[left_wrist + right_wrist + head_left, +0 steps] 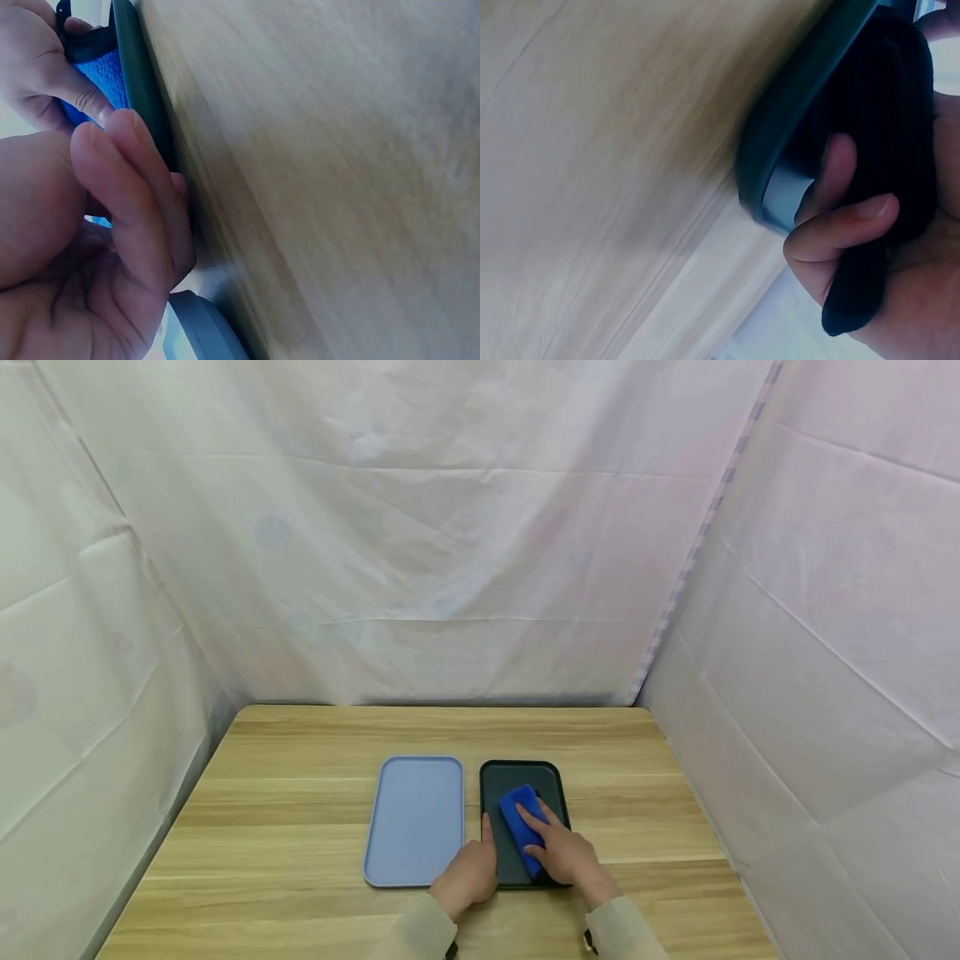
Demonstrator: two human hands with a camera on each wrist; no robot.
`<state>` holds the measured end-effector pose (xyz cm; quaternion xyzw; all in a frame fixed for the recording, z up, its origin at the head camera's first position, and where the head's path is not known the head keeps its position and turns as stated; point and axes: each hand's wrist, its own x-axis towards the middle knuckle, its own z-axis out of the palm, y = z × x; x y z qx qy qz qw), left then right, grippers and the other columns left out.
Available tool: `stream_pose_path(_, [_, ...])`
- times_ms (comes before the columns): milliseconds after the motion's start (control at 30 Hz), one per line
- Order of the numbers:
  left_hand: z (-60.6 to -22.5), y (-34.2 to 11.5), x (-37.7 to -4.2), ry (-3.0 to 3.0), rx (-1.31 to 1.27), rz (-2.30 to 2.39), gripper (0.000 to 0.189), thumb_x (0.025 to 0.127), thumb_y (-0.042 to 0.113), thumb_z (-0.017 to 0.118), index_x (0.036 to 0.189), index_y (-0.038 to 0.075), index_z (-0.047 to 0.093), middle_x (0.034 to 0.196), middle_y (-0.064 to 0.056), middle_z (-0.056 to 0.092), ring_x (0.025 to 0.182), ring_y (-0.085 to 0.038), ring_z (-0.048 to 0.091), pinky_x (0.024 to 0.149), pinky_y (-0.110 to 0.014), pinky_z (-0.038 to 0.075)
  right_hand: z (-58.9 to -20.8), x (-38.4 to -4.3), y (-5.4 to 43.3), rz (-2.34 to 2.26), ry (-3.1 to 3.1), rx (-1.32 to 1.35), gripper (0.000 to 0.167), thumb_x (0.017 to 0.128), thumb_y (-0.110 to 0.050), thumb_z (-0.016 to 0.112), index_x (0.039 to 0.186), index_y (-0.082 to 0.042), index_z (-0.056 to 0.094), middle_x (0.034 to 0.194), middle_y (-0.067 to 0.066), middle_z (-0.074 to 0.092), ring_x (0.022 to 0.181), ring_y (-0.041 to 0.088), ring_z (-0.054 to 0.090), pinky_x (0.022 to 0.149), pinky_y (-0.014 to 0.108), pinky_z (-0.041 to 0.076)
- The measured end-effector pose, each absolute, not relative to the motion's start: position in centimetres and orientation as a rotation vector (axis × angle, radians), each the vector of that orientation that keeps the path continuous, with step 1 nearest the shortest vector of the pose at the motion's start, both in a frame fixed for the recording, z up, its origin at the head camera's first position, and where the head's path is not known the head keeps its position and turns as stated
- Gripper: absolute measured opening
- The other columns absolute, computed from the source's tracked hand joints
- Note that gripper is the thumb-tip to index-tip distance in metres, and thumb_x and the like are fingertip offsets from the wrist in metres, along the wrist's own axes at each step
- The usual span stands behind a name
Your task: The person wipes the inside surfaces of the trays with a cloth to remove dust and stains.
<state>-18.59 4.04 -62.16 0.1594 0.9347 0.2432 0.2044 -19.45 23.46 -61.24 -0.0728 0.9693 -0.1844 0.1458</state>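
Note:
In the head view a blue cloth [517,814] with black parts lies slantwise on a dark green tray [491,777]. My right hand [562,850] grips the cloth from above, its fingers spread over the blue side. The right wrist view shows two fingers curled against the cloth's black part [889,112], where a black tab hangs down. At the tray's left rim is my left hand [474,870], with its index finger straight along that rim. Its other fingers [142,202] are bent and hold nothing visible in the left wrist view.
A light blue tray [416,822] lies just left of the dark green one. Both are on a wooden table [300,827]. White curtains [450,568] enclose the table at the back and on both sides.

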Motion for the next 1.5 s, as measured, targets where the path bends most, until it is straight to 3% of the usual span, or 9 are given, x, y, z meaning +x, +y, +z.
stream_pose_path(500, [-62.3,4.1,-18.5,2.617,0.442,0.693,0.098,0.09,0.003,0.072,0.163,-0.007,0.008,0.053,-0.002,0.055,0.043,-0.013,0.052,0.044,-0.027,0.045,-60.9,-19.5,25.5,-0.588,2.77,-0.118,0.068,0.099,-0.028,0.071,0.159,-0.035,0.042,0.172,0.012,0.026,0.136,0.049,0.054,0.098,0.066,0.05])
stream_pose_path(833, [-62.4,4.0,-18.6,2.612,0.439,0.699,0.099,0.089,0.003,0.073,0.163,-0.007,0.008,0.056,-0.003,0.056,0.046,-0.014,0.053,0.046,-0.028,0.046,-61.6,-19.4,26.4,-0.827,2.764,-0.189,0.064,0.099,-0.02,0.07,0.158,-0.027,0.046,0.17,0.017,0.028,0.144,0.052,0.044,0.108,0.07,0.041])
stream_pose_path(1000, [-62.3,4.1,-18.5,2.607,0.428,0.702,0.098,0.089,0.002,0.072,0.163,-0.007,0.008,0.054,-0.003,0.056,0.043,-0.014,0.053,0.043,-0.028,0.045,-61.6,-19.6,26.8,-0.909,2.769,-0.278,0.061,0.102,-0.018,0.065,0.158,-0.03,0.044,0.17,0.015,0.027,0.149,0.05,0.037,0.112,0.069,0.037])
stream_pose_path(1200, [-62.1,4.2,-18.6,2.596,0.423,0.702,0.098,0.088,0.0,0.072,0.163,-0.007,0.009,0.056,-0.004,0.057,0.045,-0.014,0.053,0.045,-0.028,0.046,-60.9,-20.1,27.0,-0.936,2.838,-0.356,0.062,0.104,-0.021,0.064,0.159,-0.037,0.041,0.171,0.009,0.027,0.149,0.044,0.04,0.112,0.063,0.042])
stream_pose_path(1500, [-61.9,4.0,-18.6,2.596,0.43,0.727,0.098,0.088,-0.001,0.071,0.163,-0.007,0.009,0.053,-0.004,0.055,0.043,-0.015,0.052,0.046,-0.027,0.045,-59.2,-21.5,28.8,-1.009,2.944,-0.341,0.062,0.105,-0.02,0.062,0.16,-0.036,0.04,0.171,0.014,0.027,0.15,0.047,0.038,0.109,0.065,0.044])
